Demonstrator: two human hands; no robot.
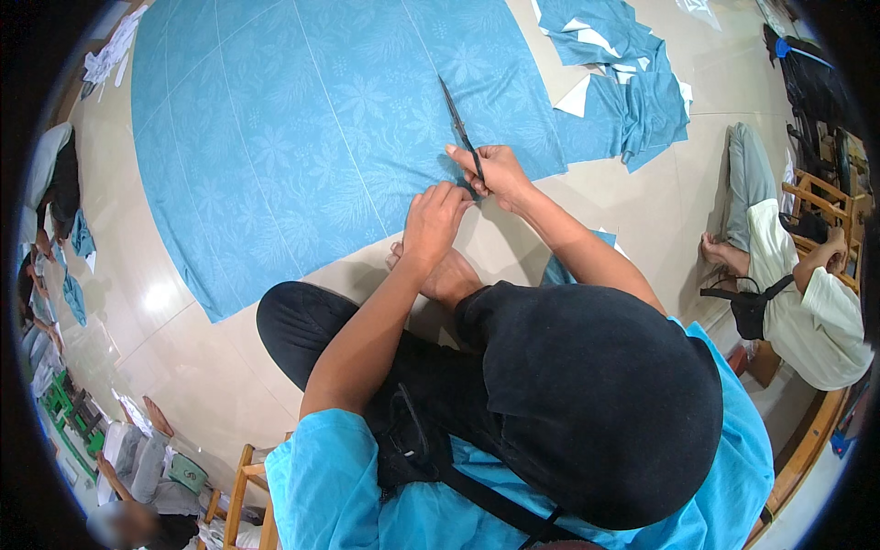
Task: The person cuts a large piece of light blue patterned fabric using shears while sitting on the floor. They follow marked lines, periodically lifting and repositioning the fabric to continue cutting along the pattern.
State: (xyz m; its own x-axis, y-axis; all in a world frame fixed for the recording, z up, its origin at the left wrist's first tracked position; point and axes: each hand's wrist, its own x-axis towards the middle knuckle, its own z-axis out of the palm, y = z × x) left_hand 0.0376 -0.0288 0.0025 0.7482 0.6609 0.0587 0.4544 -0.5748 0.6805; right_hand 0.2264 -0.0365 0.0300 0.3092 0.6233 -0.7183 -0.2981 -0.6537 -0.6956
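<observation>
A large sheet of blue leaf-patterned fabric with thin pale lines lies spread on the floor before me. My right hand grips black-handled scissors, their long blades pointing forward over the fabric near one pale line. Just left and below, my left hand is closed on the fabric's near edge, fingertips at a fold under the scissors. My bare foot rests just beneath my left wrist.
Cut blue pieces with white scraps lie at upper right. A seated person in pale clothes is at right beside wooden chairs. Several people line the left side with fabric, green stools and a wooden chair.
</observation>
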